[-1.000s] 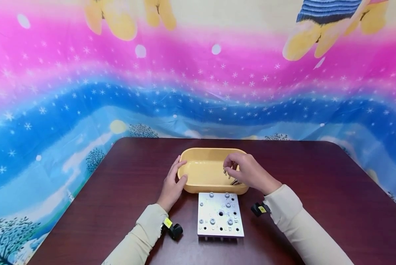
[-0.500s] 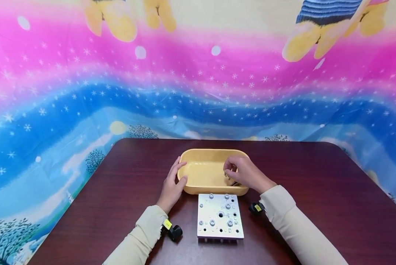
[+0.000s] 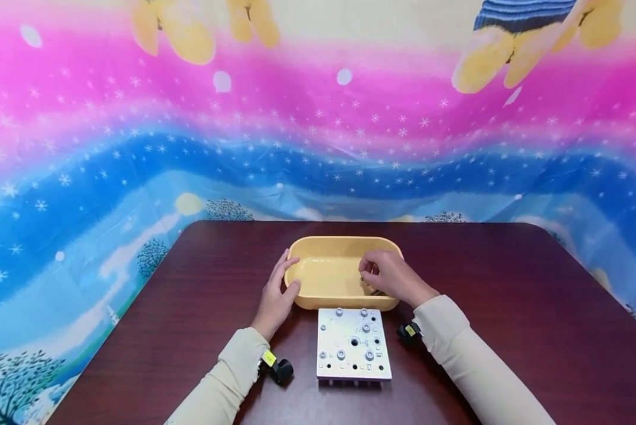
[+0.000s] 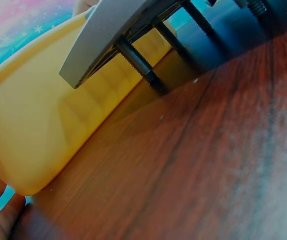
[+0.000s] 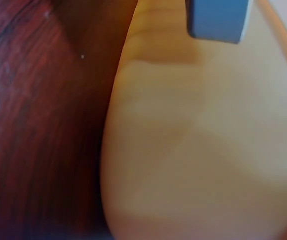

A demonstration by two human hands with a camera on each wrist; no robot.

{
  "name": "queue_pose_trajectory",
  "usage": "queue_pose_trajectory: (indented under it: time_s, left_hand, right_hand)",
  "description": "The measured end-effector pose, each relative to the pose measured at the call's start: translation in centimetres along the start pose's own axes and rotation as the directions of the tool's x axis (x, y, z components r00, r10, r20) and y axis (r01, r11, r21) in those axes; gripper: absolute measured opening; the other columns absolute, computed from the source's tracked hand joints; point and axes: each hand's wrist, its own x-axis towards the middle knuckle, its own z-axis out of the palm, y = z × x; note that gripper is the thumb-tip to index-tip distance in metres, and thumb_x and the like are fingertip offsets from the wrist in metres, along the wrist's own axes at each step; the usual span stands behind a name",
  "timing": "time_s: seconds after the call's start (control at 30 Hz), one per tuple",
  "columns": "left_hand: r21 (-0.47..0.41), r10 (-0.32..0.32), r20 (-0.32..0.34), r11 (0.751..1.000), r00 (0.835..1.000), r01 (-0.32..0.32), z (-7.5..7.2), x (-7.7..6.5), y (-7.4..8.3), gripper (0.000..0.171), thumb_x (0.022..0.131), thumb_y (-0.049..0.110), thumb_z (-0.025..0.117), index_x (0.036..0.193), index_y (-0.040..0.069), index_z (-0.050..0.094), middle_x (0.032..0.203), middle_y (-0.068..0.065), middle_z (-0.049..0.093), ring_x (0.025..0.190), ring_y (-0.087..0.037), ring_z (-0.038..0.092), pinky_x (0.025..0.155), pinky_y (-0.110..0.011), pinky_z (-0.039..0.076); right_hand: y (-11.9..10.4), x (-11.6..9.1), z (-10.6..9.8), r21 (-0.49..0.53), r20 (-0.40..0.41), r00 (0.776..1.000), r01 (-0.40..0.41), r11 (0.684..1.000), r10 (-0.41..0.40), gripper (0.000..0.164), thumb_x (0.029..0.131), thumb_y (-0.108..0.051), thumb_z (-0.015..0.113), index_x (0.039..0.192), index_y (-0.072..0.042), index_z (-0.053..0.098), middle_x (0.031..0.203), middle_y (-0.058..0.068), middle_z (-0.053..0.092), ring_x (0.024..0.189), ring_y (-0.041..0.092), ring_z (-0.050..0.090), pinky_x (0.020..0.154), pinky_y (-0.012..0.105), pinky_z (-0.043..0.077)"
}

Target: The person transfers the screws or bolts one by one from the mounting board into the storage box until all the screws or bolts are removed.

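My left hand (image 3: pixel 276 300) holds the left end of a yellow oblong plastic tray (image 3: pixel 323 303), thumb and fingertips at its rim. Fingers of that hand also show against the tray's corner in the left wrist view. Inside the tray's right end, my right hand (image 3: pixel 394 276) pinches a small metal screw (image 3: pixel 362 280), mostly covered by the fingers. More screws (image 3: pixel 376 292) lie beneath that hand, partly hidden. In front of the tray stands a square silver metal plate (image 3: pixel 344 336) with several bolts in some of its holes; their threaded shanks (image 4: pixel 136 60) jut out underneath.
Everything stands on a dark red-brown wooden table (image 3: pixel 217 265). A printed fabric backdrop (image 3: pixel 318 147) hangs behind it. The plate's far edge is close against the tray's near wall, and its corner (image 5: pixel 218 20) overlaps the tray in the right wrist view.
My right hand has dipped slightly lower into the tray, and its forearm has shifted left. The screws at its fingertips show less than before. My left hand and the plate stay put.
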Motion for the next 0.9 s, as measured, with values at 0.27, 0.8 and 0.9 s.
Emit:
queue_pose_trajectory:
  time_s: [0.27,0.8,0.9]
  left_hand:
    - [-0.008,0.003,-0.001,1.000,1.000,-0.003,-0.02,-0.05,0.13,0.045,0.093,0.003,0.053,0.138,0.006,0.049,0.158,-0.002,0.025,0.145,-0.026,0.021,0.113,-0.051,0.022]
    - [-0.016,0.000,-0.017,1.000,1.000,0.000,0.11,0.05,0.12,0.045,0.092,0.001,0.053,0.137,0.006,0.050,0.157,-0.002,0.026,0.144,-0.026,0.022,0.114,-0.048,0.021]
    - [-0.011,0.000,-0.009,1.000,1.000,0.000,0.04,0.04,0.10,0.045,0.093,0.002,0.053,0.137,0.007,0.050,0.157,-0.002,0.026,0.144,-0.026,0.021,0.113,-0.048,0.022]
  right_hand:
    - [-0.27,0.19,0.10,-0.049,0.061,0.994,-0.088,0.995,0.091,0.008,0.084,-0.006,0.066,0.081,-0.014,0.067,0.074,-0.006,0.060,0.066,0.010,0.055,0.061,0.027,0.047]
    - [-0.48,0.27,0.17,-0.109,0.143,0.978,-0.134,0.985,0.149,0.006,0.084,-0.014,0.072,0.080,-0.018,0.069,0.072,-0.009,0.061,0.066,0.010,0.054,0.063,0.030,0.046]
    - [-0.48,0.30,0.19,-0.112,0.151,0.977,-0.137,0.984,0.153,0.007,0.085,-0.015,0.072,0.079,-0.018,0.069,0.072,-0.010,0.061,0.066,0.011,0.054,0.063,0.030,0.046]
